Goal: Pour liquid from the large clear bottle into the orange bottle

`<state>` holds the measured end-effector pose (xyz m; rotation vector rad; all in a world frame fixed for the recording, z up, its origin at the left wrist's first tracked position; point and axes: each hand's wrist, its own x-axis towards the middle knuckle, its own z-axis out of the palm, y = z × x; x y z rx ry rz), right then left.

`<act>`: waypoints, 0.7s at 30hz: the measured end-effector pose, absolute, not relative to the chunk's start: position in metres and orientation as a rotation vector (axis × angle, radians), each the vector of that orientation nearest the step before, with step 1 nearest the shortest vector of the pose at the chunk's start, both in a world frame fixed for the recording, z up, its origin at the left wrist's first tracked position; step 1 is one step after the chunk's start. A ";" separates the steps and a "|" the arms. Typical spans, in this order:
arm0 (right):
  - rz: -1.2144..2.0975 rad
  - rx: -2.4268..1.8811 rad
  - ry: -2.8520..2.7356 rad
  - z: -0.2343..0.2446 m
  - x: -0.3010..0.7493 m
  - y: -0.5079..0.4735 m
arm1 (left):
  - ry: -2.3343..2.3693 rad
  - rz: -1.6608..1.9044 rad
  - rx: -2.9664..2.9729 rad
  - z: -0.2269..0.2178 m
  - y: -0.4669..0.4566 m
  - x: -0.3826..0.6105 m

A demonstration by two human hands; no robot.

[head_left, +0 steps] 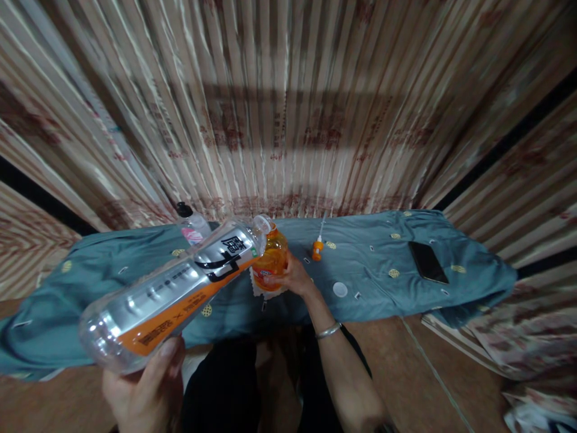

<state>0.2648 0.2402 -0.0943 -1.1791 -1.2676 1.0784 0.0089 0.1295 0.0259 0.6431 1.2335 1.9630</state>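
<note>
Two bottles meet at the centre of the frame. The left grip (144, 391), at the lower left, is closed around the base of a large clear bottle (180, 288). Its long axis runs diagonally up and right, and its open mouth touches the top of a small orange bottle (270, 258). The right grip (293, 278) wraps that orange bottle from the right, holding it upright on the blue-covered table (383, 282). A white cap (339, 289) and a dark phone (427, 261) lie further right.
</note>
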 end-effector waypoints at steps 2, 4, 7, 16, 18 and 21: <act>1.095 -1.204 -1.241 -0.092 0.265 0.240 | 1.238 1.971 0.631 0.027 0.130 0.009; 1.108 -1.223 -1.222 -0.089 0.264 0.239 | 1.214 1.967 0.667 0.028 0.131 0.009; 1.104 -1.228 -1.232 -0.085 0.264 0.237 | 1.206 1.961 0.713 0.030 0.131 0.009; 1.103 -1.274 -1.230 -0.073 0.263 0.233 | 1.221 1.959 0.705 0.034 0.130 0.012; 1.120 -1.273 -1.217 -0.074 0.263 0.234 | 1.228 1.953 0.696 0.032 0.131 0.011; 1.136 -1.254 -1.199 -0.077 0.262 0.235 | 1.233 1.957 0.708 0.031 0.132 0.010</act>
